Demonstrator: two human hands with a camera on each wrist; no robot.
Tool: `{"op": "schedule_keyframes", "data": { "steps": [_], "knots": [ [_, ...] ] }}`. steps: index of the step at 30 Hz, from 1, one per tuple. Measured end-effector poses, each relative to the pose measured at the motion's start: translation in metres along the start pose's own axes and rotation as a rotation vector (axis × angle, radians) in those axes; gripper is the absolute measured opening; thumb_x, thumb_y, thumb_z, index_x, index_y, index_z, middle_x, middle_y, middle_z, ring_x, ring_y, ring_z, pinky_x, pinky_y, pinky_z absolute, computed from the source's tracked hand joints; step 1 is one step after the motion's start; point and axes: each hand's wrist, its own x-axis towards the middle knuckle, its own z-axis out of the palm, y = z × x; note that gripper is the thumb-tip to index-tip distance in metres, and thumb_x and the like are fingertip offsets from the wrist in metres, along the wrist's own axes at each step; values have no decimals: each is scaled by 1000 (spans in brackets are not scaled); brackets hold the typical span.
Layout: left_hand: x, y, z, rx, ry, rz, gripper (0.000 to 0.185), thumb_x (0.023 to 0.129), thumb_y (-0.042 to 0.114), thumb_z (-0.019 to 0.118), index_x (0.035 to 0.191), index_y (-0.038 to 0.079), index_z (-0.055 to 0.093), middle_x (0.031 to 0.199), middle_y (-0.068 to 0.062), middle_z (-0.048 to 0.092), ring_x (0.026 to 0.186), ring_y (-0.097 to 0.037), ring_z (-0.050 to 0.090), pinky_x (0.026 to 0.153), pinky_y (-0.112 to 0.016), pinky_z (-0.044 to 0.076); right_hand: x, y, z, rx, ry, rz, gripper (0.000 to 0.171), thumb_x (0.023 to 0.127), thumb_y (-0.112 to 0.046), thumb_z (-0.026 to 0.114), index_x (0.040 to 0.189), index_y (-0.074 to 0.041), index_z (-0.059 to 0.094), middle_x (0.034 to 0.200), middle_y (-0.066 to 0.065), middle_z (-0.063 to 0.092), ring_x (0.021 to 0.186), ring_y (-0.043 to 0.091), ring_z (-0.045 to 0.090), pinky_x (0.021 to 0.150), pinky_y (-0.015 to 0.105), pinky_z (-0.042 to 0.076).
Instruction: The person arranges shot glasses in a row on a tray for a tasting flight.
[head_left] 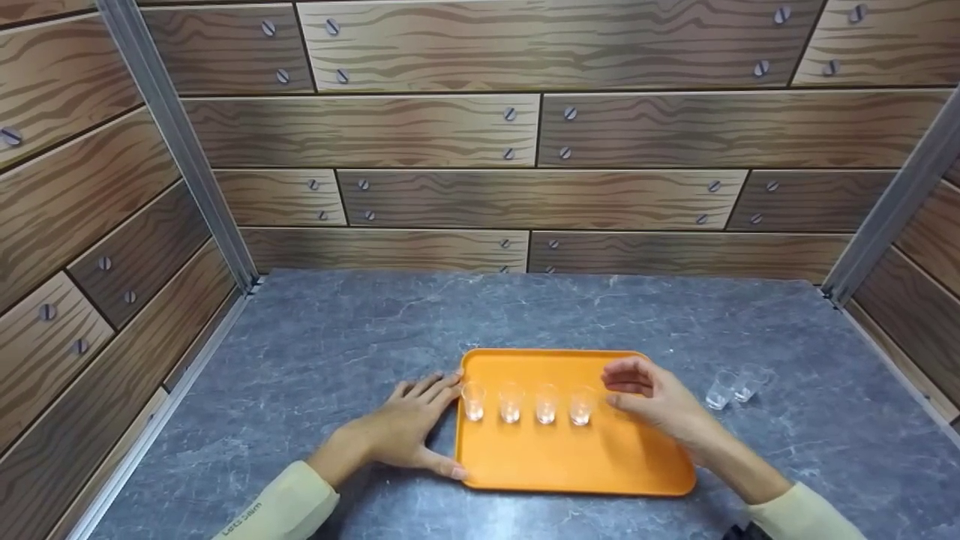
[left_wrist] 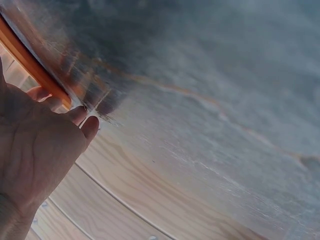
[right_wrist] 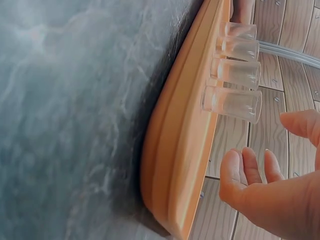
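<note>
An orange tray [head_left: 570, 465] lies on the grey stone-look table [head_left: 337, 352]. Several small clear glasses [head_left: 546, 403] stand in a row across the tray. My left hand [head_left: 439, 421] rests on the table against the tray's left edge, fingers straight, thumb at the near left corner; the left wrist view shows my left hand [left_wrist: 37, 145] beside the tray's rim [left_wrist: 30, 62]. My right hand [head_left: 621, 387] hovers over the tray's right part, just right of the last glass [head_left: 581, 406], fingers relaxed and holding nothing. In the right wrist view my right hand [right_wrist: 272, 185] is apart from the nearest glass [right_wrist: 232, 103].
Two more clear glasses [head_left: 733, 387] stand on the table to the right of the tray. Wood-pattern walls [head_left: 525, 135] with metal corner posts [head_left: 180, 142] close in the table at the back and on both sides.
</note>
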Motion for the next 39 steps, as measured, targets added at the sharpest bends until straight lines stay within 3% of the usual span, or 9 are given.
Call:
{"op": "schedule_keyframes", "data": {
  "steps": [9,13,18,25,29,39],
  "knots": [
    [0,0,0,-5,-3,0,122,76,89,58,166,18,17,174,-3,9,157,-36,14,117,-70,21,-5,3,-6,23,-4,-26,50,93,1,67,138,11,48,138,29,55,131,41,56,97,23,51],
    [0,0,0,-16,-20,-9,121,77,89,58,166,20,16,174,-1,8,158,-35,12,117,-70,20,-7,2,-9,8,22,-23,47,95,-2,68,137,10,50,137,28,56,129,37,57,97,22,51],
    [1,0,1,-15,-34,-21,122,76,92,55,167,22,14,174,1,7,159,-33,10,118,-69,19,-11,2,-15,9,120,-32,42,97,-7,70,133,7,55,132,23,61,121,26,63,94,22,53],
    [-1,0,2,-17,-28,-13,122,76,91,57,167,21,15,174,1,7,158,-34,11,118,-70,19,-18,5,-25,39,287,-133,35,99,-8,69,127,9,57,115,6,70,109,16,69,89,23,55],
    [-2,0,0,-16,-22,-9,121,76,90,58,166,21,16,174,-1,8,158,-36,12,118,-70,19,-23,5,-32,75,348,-179,36,98,-10,71,125,10,57,112,5,71,103,10,70,86,21,56],
    [0,1,-1,-16,-11,0,120,77,88,59,166,19,17,174,-2,9,158,-37,13,117,-71,20,-29,15,-60,150,498,-308,26,97,3,67,117,15,58,101,0,73,94,9,70,82,15,54]
  ]
}}
